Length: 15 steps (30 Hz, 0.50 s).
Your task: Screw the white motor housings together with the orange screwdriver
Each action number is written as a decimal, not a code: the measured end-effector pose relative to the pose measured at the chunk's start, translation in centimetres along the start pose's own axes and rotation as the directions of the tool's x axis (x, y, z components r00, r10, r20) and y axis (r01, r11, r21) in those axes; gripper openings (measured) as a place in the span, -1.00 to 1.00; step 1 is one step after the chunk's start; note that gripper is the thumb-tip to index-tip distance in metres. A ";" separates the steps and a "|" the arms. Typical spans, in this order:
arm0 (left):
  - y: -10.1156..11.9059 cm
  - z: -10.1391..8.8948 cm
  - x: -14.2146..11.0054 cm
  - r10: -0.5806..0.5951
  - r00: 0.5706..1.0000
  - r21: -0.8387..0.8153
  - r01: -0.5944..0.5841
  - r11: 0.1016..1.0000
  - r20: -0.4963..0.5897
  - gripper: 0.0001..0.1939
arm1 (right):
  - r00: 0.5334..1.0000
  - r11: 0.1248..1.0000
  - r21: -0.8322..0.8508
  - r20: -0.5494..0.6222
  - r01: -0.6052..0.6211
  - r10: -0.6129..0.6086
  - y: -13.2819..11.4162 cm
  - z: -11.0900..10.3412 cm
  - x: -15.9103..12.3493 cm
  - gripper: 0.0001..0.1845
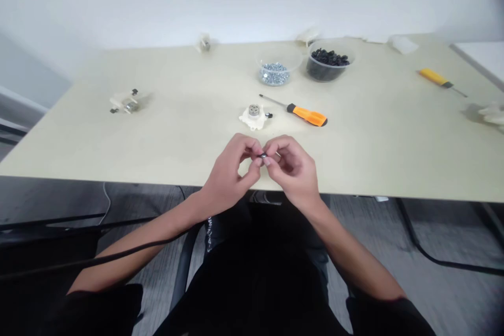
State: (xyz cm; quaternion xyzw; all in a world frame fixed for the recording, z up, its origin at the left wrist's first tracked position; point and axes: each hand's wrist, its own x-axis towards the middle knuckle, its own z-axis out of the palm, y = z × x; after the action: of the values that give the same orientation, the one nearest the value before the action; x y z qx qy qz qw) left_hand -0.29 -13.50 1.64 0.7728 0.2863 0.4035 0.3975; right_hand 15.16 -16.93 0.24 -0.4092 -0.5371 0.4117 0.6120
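My left hand [230, 170] and my right hand [293, 168] meet above the table's near edge, fingertips pinched together on a tiny dark part [262, 156] between them. Just beyond them on the table [177, 131] lies a white plastic piece with a metal motor [254, 115] and a small black bit [269, 115] beside it. An orange-handled screwdriver [299, 111] lies to its right, tip pointing left.
Two clear tubs stand at the back: one of silver screws [274, 73], one of black parts [328, 62]. Another white motor assembly [125, 102] lies far left, a small one [204, 43] at the back. A yellow screwdriver [439, 80] and white pieces [492, 113] lie right.
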 end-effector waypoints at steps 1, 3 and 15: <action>0.0 0.0 0.0 0.013 1.000 -0.007 -0.013 1.000 -0.009 -0.82 | 1.000 1.000 0.007 -0.015 -0.001 0.001 -0.1 0.0 0.0 -0.91; -0.1 0.0 -0.1 0.019 1.000 -0.011 -0.019 1.000 -0.025 -0.78 | 0.999 1.000 0.020 -0.032 -0.022 0.023 -0.2 0.0 0.1 -0.93; -0.5 -0.4 0.2 -0.196 0.972 -0.074 0.187 0.980 -0.133 -0.79 | 0.982 0.979 0.083 -0.027 -0.185 0.188 0.9 -0.5 0.5 -0.88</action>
State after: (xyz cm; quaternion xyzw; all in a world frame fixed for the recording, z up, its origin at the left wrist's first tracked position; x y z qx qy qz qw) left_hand -0.62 -12.97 1.44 0.6990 0.3743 0.4248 0.4368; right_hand 15.63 -16.23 -0.47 -0.4399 -0.4688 0.4815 0.5957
